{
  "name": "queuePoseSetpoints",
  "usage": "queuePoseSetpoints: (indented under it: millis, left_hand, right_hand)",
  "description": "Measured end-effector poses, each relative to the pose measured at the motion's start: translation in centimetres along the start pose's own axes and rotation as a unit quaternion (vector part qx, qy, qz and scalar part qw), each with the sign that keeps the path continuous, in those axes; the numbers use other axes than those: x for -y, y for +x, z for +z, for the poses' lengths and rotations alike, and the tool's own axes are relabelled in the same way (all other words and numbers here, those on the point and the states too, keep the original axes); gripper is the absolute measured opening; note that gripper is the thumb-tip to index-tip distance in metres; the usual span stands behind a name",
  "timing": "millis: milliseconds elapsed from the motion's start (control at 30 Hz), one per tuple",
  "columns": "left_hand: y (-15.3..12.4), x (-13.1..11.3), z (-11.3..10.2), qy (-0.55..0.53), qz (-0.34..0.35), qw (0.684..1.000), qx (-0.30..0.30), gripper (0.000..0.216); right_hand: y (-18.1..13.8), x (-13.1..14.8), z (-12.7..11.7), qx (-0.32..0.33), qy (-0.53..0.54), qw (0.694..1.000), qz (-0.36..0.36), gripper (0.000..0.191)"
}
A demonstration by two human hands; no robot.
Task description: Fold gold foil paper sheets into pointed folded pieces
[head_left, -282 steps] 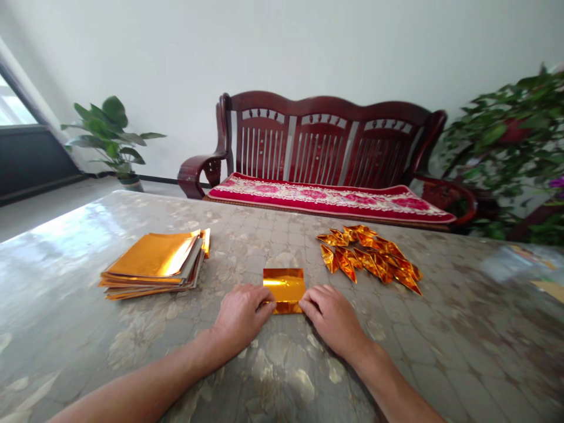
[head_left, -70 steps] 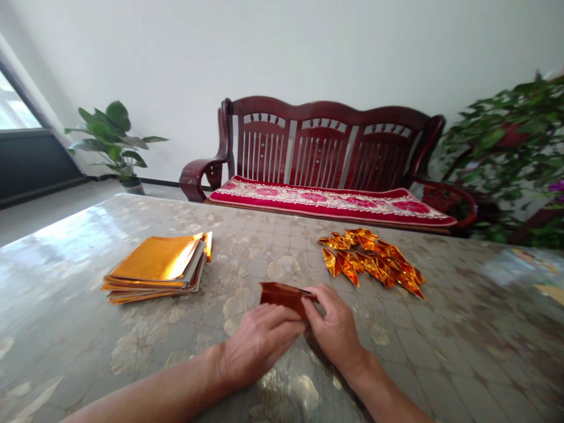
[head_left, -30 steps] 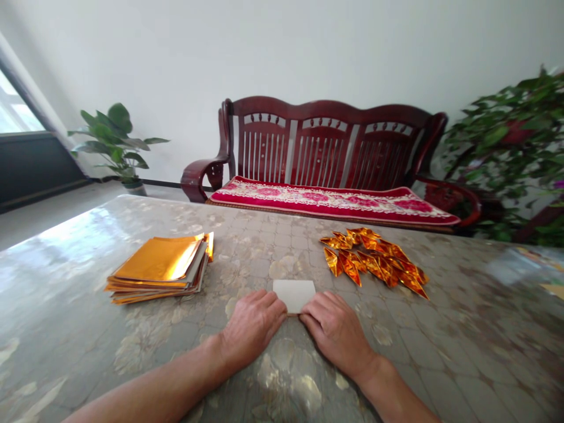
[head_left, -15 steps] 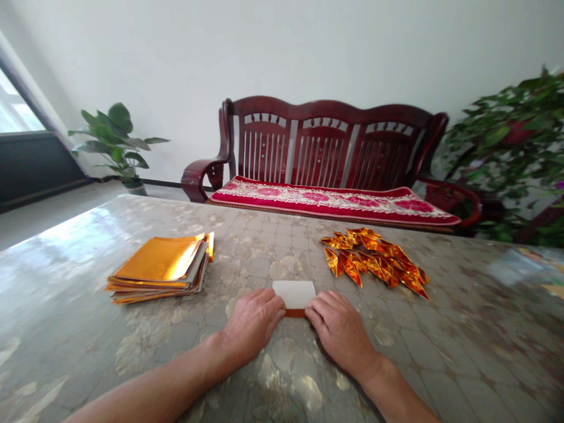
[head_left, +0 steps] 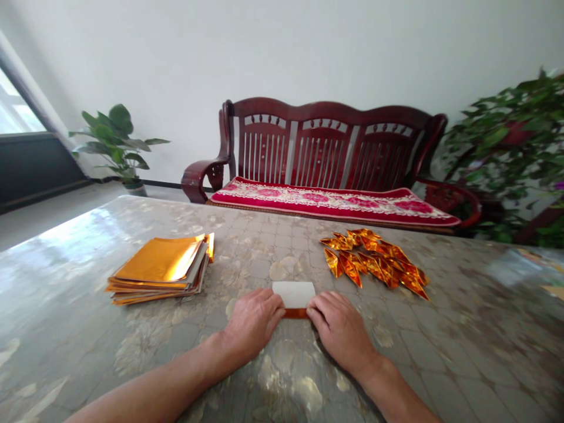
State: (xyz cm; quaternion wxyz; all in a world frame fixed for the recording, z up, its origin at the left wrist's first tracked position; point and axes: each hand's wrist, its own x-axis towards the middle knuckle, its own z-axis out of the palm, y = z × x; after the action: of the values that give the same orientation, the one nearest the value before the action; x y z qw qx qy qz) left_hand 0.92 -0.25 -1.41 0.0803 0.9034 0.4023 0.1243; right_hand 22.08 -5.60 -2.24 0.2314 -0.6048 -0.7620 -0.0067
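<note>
Clock directions are read from the folded sheet (head_left: 294,292), with twelve toward the wooden bench (head_left: 326,147). The sheet lies on the patterned tabletop (head_left: 247,235), pale face up, an orange metallic strip (head_left: 296,314) along its six-o'clock edge. The left hand (head_left: 253,318), at eight, pinches the strip's left end between thumb and curled fingers; the right hand (head_left: 339,322), at four, pinches the opposite end. Foil sheets (head_left: 158,261) are stacked between nine and ten; folded foil pieces (head_left: 382,261) cluster at two.

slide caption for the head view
Left hand and right hand hold a folded foil sheet, gold foil stack at left, folded foil pieces at right.
</note>
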Motion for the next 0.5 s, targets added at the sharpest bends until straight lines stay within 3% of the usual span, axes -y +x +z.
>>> queuePoseSetpoints:
  millis: [500]
  left_hand:
    - [0.15, -0.47, -0.15, 0.027, -0.034, 0.999, 0.015, 0.023]
  right_hand:
    - [0.02, -0.04, 0.05, 0.004, -0.010, 1.000, 0.003, 0.013]
